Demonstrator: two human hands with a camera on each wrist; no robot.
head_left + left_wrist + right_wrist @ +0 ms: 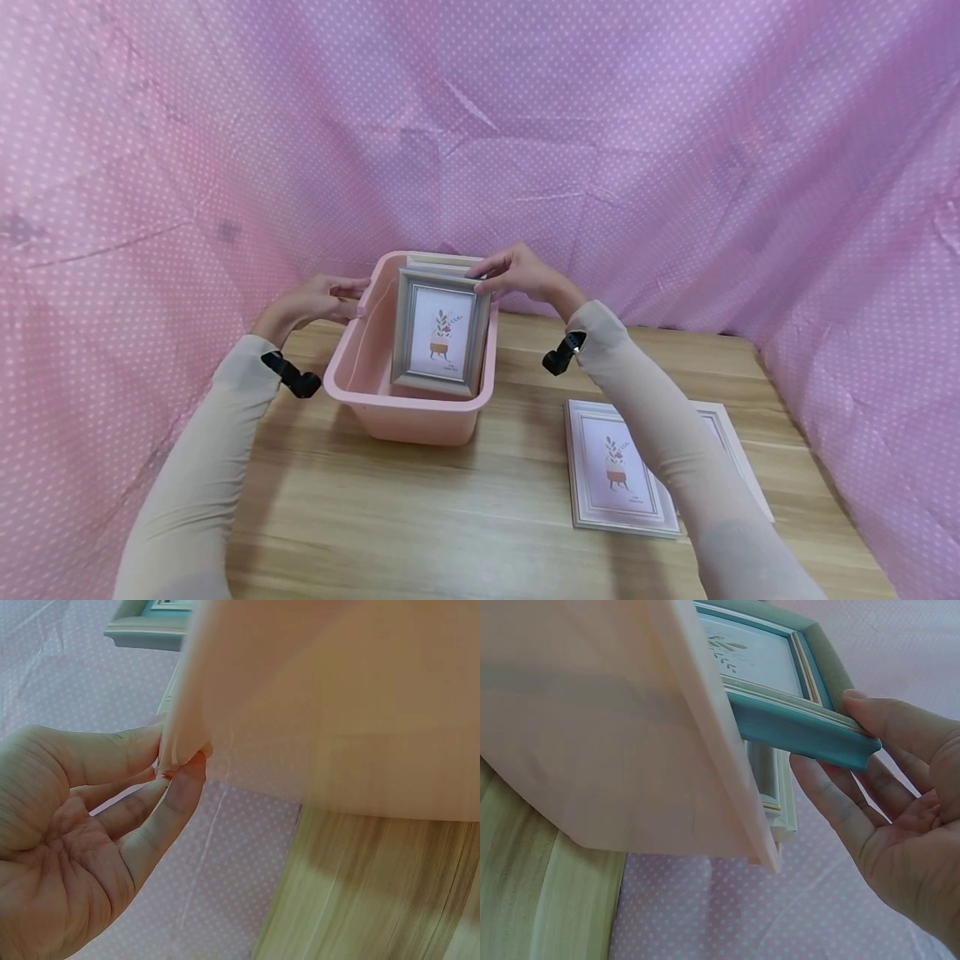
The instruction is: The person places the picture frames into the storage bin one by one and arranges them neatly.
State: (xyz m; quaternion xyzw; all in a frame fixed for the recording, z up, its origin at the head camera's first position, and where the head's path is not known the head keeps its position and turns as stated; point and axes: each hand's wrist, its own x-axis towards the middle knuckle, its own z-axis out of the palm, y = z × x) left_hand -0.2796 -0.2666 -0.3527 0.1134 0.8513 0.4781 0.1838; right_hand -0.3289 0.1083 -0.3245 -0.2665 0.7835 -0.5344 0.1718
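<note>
A pink plastic bin (420,425) stands on the table, with my left hand (318,302) pinching its left rim between thumb and fingers. Inside the bin, a picture frame (401,333) with a plant print leans upright; its edge looks blue-green in the right wrist view. My right hand (525,275) grips this frame (810,731) by its upper right corner, thumb on the front and fingers behind. Behind it in the bin, a pale picture frame (435,259) shows only its top edge. The bin wall hides the lower parts in both wrist views.
On the table (420,525), to the right, lies a white picture frame (615,467) with the same print, apparently stacked. Another white frame (738,454) lies beside it, partly hidden under my right forearm. Pink dotted cloth (480,150) hangs around the back and sides.
</note>
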